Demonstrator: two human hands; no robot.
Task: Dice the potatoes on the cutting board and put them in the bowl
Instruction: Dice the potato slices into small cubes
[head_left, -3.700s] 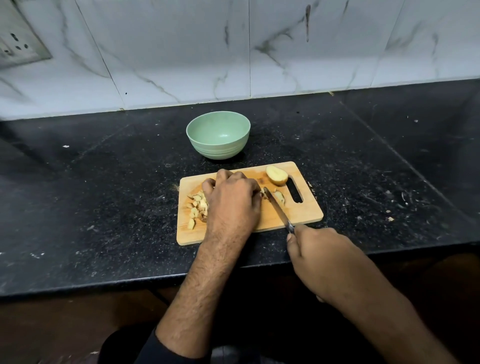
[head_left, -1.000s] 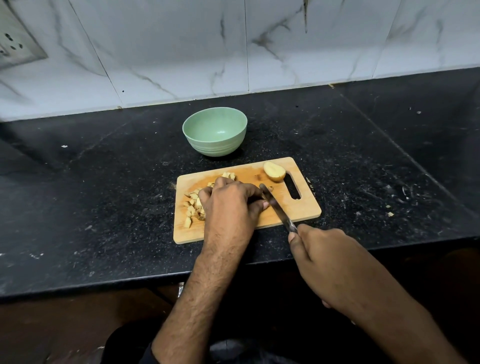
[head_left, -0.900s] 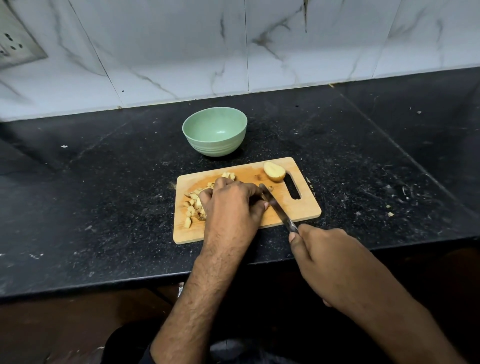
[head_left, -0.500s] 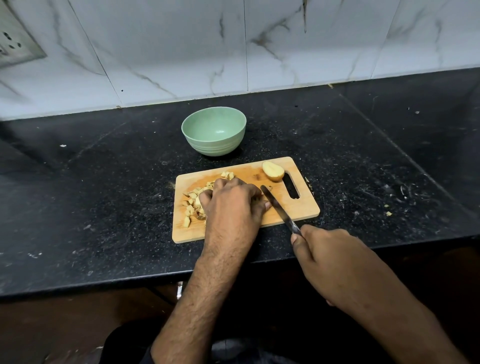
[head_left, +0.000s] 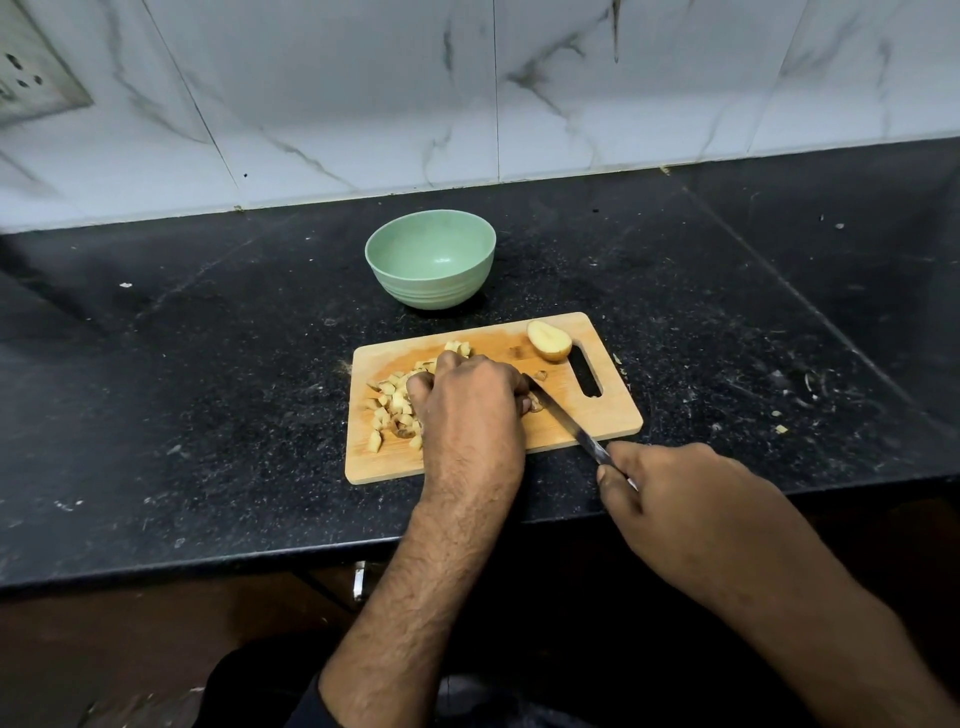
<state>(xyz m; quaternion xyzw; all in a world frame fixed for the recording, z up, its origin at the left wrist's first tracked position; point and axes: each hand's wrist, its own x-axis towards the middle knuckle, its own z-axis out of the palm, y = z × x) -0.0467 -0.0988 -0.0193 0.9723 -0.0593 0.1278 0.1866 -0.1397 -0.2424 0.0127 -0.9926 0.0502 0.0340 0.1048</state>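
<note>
A wooden cutting board (head_left: 613, 410) lies on the black counter. Several potato dice (head_left: 387, 402) are piled on its left part. A potato half (head_left: 549, 340) sits at the board's far right, by the handle slot. My left hand (head_left: 467, 405) is curled over a piece of potato at the board's middle, which it mostly hides. My right hand (head_left: 675, 499) grips a knife (head_left: 563, 418) whose blade slants across the board to the fingers of my left hand. The green bowl (head_left: 431, 260) stands empty behind the board.
The black counter (head_left: 208, 389) carries crumbs and scraps, mostly at the right (head_left: 779, 428). A white marble-tiled wall (head_left: 467, 93) closes the back, with a switch plate (head_left: 31, 83) at the top left. The counter's front edge runs just below the board.
The knife blade has kept working beside my left hand's fingers. More dice have gathered on the board's left and above my left hand. The potato half has stayed put.
</note>
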